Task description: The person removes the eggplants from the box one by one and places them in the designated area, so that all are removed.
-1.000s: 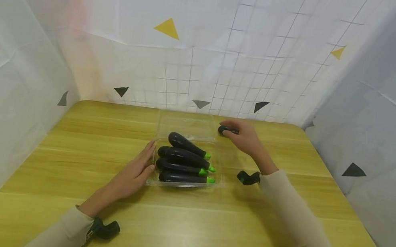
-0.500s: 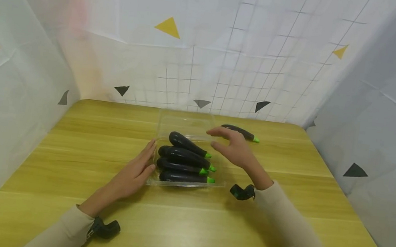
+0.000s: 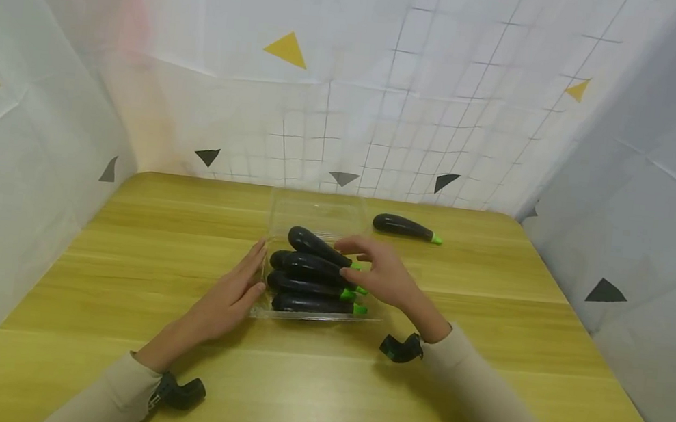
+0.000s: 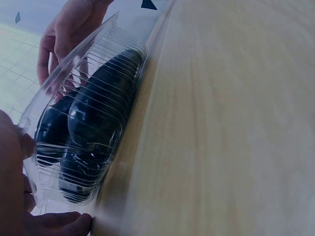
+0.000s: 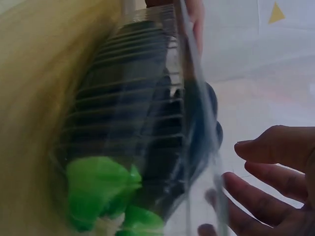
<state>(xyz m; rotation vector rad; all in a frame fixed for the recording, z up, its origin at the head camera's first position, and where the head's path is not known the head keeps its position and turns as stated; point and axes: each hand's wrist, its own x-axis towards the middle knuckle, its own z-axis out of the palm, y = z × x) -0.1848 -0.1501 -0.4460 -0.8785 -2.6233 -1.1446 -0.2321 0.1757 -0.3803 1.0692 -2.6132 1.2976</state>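
Note:
Several dark eggplants with green stem ends lie stacked in a clear plastic clamshell box. My left hand rests with straight fingers along the box's left wall; in the left wrist view that hand borders the ribbed plastic. Over the box's right side, my right hand hovers at the stem ends of the upper eggplants and covers part of them. In the right wrist view its thumb and fingers are spread apart, holding nothing. Another eggplant lies on the table behind the right hand.
The box's clear lid is folded back toward the rear wall. All of this stands on a wooden table. White sheets with triangles and grid lines enclose the back and sides. A black wrist-camera mount hangs under the right wrist.
My right hand has let go of the lone eggplant at the back right and moved left and nearer, over the box. The left hand has stayed in place.

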